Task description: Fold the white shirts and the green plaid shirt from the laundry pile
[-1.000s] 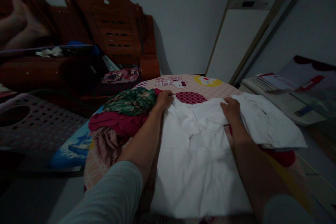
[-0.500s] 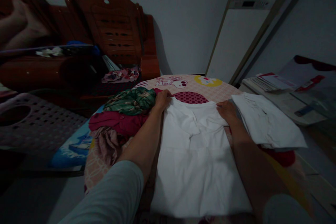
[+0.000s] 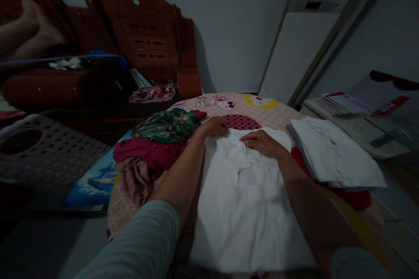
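Observation:
A white shirt [image 3: 252, 222] lies spread on the round table, its neckline at the far end and folds running across its front. My left hand [image 3: 216, 126] is closed on the shirt's far left corner by the collar, fingers curled down at the cloth. Across the neckline, my right hand [image 3: 262, 142] rests on the collar area with its fingers stretched out toward the left. The undersides of its fingertips are hidden. To the right sits a stack of folded white clothes [image 3: 337, 152].
A heap with a green patterned cloth [image 3: 166, 124] and a magenta garment [image 3: 147, 152] lies left on the patterned tablecloth [image 3: 275, 115]. Beyond are a wooden bench [image 3: 144, 39], a woven plastic basket [image 3: 55, 157] and a side stand with papers [image 3: 347, 104]. Another person's feet [image 3: 36, 30] show far left.
My right hand has moved left from the shirt's far right corner onto the neckline, its fingers now stretched out. My left hand has shifted slightly right along the collar edge.

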`<state>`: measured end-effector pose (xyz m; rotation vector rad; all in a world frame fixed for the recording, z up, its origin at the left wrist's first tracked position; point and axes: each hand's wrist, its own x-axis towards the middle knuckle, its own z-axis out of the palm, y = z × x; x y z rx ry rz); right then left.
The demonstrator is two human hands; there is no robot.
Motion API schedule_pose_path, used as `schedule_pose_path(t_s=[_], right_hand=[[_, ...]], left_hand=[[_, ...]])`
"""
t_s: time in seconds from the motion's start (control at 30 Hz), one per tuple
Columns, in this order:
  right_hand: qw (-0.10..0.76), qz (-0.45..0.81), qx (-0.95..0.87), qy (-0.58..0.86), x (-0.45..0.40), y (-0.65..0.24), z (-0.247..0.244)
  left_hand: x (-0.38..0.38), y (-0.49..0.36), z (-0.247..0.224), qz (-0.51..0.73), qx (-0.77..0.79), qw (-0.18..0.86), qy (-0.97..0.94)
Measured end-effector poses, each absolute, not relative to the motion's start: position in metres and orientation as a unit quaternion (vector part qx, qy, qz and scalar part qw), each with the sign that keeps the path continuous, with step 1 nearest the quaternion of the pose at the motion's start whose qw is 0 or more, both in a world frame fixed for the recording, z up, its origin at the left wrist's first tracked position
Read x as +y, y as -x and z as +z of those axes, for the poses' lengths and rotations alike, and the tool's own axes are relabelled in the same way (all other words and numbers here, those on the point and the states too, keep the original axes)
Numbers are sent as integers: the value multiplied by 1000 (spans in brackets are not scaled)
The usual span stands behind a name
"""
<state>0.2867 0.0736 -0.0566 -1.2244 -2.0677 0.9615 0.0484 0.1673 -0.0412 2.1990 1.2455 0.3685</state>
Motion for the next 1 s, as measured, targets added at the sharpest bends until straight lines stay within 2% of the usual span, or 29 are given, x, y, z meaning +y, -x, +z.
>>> schedule_pose_path(t_s=[0.1,0.3,0.53,0.67,0.83,1.0], right_hand=[[269,404,-753,445,71,-284,-55],[228,453,-737,448,65,-276,-46],[256,588,-629,439,63,-272,-40],[240,630,-610,415,59,-269,-30],[213,644,-619,397,52,-273,-18],[222,644,-622,386,53,-278,-18]], left_hand=[[163,-61,-44,101,446,263,-849],[161,-59,-38,125,422,280,-853],[160,-47,-27,207,339,556,-730],[156,-53,-25,239,278,616,-697],[149,-71,-26,215,239,608,-725],[146,-89,-36,207,232,515,-799]])
